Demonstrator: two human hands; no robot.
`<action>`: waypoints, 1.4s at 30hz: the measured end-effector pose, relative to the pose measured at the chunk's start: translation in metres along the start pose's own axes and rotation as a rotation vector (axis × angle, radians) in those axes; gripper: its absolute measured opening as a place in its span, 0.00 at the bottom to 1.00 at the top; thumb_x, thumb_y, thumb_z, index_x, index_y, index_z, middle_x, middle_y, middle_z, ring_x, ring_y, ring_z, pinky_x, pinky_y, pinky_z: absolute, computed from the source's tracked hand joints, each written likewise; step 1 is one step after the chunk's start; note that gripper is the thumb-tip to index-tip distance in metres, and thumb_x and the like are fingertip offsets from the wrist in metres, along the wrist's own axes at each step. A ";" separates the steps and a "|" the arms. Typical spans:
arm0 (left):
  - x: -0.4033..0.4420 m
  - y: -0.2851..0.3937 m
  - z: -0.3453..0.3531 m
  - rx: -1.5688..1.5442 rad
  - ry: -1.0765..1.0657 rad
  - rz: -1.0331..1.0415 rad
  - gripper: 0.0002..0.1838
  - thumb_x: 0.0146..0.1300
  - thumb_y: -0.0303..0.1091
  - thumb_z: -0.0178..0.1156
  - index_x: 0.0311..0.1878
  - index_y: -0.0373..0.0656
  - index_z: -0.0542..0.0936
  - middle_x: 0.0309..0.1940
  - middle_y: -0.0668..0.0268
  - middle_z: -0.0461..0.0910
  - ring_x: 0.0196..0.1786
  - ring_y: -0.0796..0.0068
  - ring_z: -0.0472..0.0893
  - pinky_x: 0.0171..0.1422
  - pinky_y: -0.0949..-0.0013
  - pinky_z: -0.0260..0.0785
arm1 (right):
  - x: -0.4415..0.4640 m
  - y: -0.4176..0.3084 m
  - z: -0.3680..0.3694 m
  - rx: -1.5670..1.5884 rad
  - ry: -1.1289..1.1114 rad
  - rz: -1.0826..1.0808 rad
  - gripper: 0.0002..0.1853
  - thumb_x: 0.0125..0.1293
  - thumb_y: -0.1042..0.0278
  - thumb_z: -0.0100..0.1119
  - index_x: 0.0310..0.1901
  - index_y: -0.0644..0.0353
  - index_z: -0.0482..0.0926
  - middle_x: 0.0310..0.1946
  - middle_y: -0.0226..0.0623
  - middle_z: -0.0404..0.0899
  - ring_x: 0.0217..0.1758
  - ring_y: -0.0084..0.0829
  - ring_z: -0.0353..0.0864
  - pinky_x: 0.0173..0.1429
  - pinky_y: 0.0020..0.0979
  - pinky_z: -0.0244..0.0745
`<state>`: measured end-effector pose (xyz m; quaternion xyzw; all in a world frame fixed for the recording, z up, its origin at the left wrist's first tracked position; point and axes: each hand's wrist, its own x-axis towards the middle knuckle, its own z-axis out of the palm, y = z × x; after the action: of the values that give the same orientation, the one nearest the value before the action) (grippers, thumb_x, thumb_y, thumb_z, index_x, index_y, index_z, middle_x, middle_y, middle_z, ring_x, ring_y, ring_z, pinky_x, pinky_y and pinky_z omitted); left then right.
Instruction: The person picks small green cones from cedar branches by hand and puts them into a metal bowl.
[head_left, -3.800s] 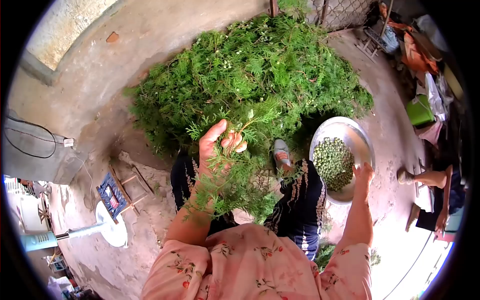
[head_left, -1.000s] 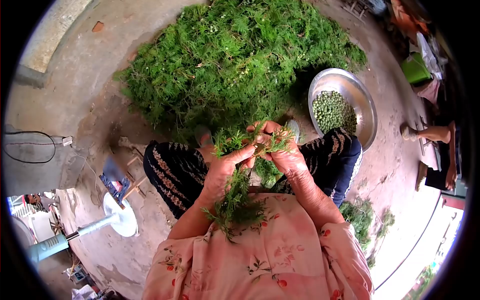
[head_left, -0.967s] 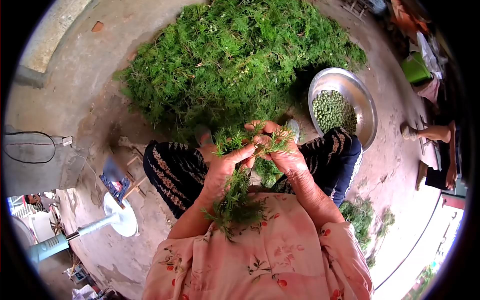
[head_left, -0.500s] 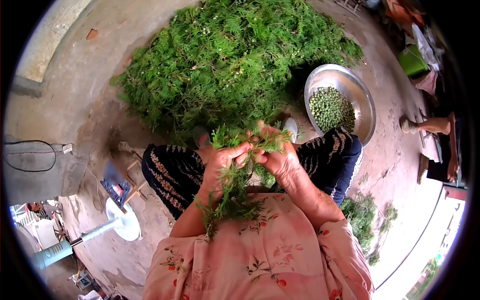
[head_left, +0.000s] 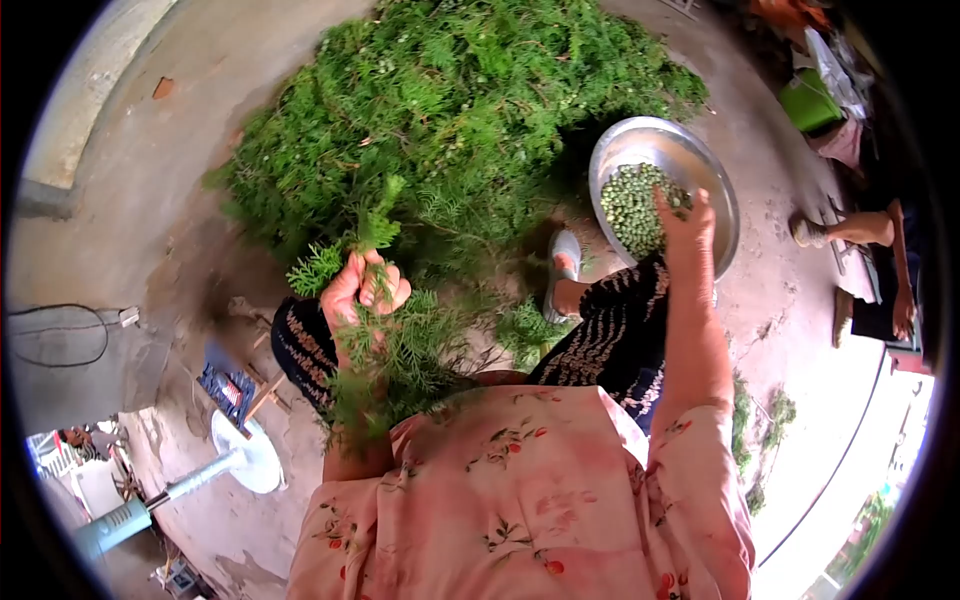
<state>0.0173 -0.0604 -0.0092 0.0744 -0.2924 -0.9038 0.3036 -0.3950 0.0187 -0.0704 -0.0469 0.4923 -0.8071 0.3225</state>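
Note:
My left hand (head_left: 365, 285) is closed around a leafy evergreen sprig (head_left: 405, 345), whose fronds stick out above the fingers and hang down over my forearm. My right hand (head_left: 688, 218) is over a wide metal basin (head_left: 722, 180), thumb and fingers apart. Small round green berries (head_left: 630, 205) are heaped inside the basin, and some show between those fingers. Whether any still lie in the right palm is hidden. Beyond my feet spreads a big pile of green evergreen branches (head_left: 470, 110).
A pedestal fan (head_left: 245, 455) and a small wooden stool (head_left: 262, 395) stand at left. At right, another person's leg (head_left: 865, 230) and hand (head_left: 904, 312) show. Loose sprigs (head_left: 780, 415) lie on the floor behind my right side. A cable (head_left: 105, 335) hangs at far left.
My hands have parted. The right one let go of the sprig and swung right to the basin; the left moved left, keeping the sprig.

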 end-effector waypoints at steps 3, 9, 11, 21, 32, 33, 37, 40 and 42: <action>-0.003 0.010 -0.006 -0.035 -0.057 0.092 0.14 0.69 0.44 0.41 0.44 0.48 0.74 0.15 0.76 0.66 0.24 0.77 0.65 0.29 0.74 0.56 | 0.032 -0.013 -0.030 0.216 -0.023 0.025 0.26 0.67 0.59 0.41 0.60 0.68 0.54 0.64 0.46 0.50 0.65 0.45 0.52 0.61 0.46 0.68; -0.006 0.010 -0.005 -0.078 -0.043 0.293 0.11 0.70 0.39 0.40 0.44 0.42 0.67 0.25 0.66 0.75 0.27 0.74 0.71 0.27 0.73 0.58 | 0.130 -0.002 -0.119 0.304 0.346 0.153 0.14 0.66 0.60 0.42 0.37 0.61 0.74 0.29 0.31 0.73 0.31 0.28 0.71 0.28 0.29 0.69; -0.006 0.009 -0.003 -0.084 -0.032 0.305 0.11 0.70 0.39 0.39 0.43 0.43 0.66 0.27 0.65 0.76 0.28 0.73 0.72 0.26 0.73 0.58 | 0.155 0.005 -0.155 -0.193 0.166 0.128 0.07 0.67 0.67 0.46 0.35 0.61 0.68 0.30 0.33 0.67 0.29 0.25 0.62 0.31 0.28 0.65; -0.002 0.009 0.005 -0.022 -0.152 0.326 0.09 0.69 0.36 0.39 0.43 0.43 0.67 0.26 0.66 0.76 0.24 0.76 0.68 0.22 0.74 0.56 | 0.067 -0.060 -0.074 0.234 0.376 0.076 0.30 0.61 0.52 0.53 0.59 0.63 0.63 0.43 0.46 0.67 0.47 0.33 0.67 0.46 0.32 0.72; 0.015 0.004 0.013 0.006 -0.372 0.257 0.13 0.53 0.30 0.55 0.41 0.43 0.66 0.20 0.71 0.68 0.19 0.79 0.62 0.19 0.75 0.51 | -0.013 -0.027 -0.003 -0.840 -0.611 0.234 0.44 0.48 0.32 0.58 0.51 0.71 0.70 0.39 0.45 0.78 0.46 0.36 0.76 0.54 0.35 0.71; 0.017 0.003 0.014 0.009 -0.389 0.243 0.13 0.55 0.31 0.55 0.42 0.43 0.66 0.20 0.70 0.67 0.19 0.79 0.62 0.19 0.75 0.51 | -0.032 -0.017 0.014 -0.928 -0.752 0.334 0.52 0.43 0.29 0.60 0.55 0.75 0.64 0.45 0.52 0.75 0.52 0.40 0.74 0.60 0.39 0.66; 0.030 -0.006 0.006 -0.023 -0.613 0.236 0.13 0.60 0.34 0.54 0.44 0.42 0.64 0.21 0.69 0.67 0.18 0.78 0.61 0.20 0.75 0.52 | -0.077 0.022 0.039 -0.743 -0.997 0.652 0.57 0.43 0.36 0.66 0.61 0.77 0.51 0.47 0.53 0.73 0.52 0.38 0.75 0.39 0.32 0.79; 0.023 -0.003 -0.002 -0.009 -0.588 0.239 0.13 0.61 0.36 0.53 0.45 0.42 0.64 0.21 0.68 0.67 0.18 0.78 0.60 0.20 0.75 0.51 | -0.103 0.029 0.056 -0.692 -0.903 0.531 0.34 0.57 0.60 0.62 0.59 0.72 0.60 0.40 0.44 0.76 0.34 0.24 0.79 0.29 0.21 0.75; 0.018 -0.001 -0.004 0.006 -0.521 0.238 0.10 0.64 0.36 0.49 0.45 0.44 0.64 0.21 0.69 0.69 0.18 0.79 0.61 0.20 0.75 0.50 | -0.115 0.026 0.063 -0.757 -0.873 0.448 0.24 0.60 0.69 0.58 0.56 0.71 0.66 0.39 0.40 0.78 0.29 0.20 0.78 0.32 0.21 0.73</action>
<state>0.0036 -0.0728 -0.0125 -0.1941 -0.3698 -0.8496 0.3219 -0.2673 0.0281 -0.0314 -0.3792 0.5652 -0.3955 0.6167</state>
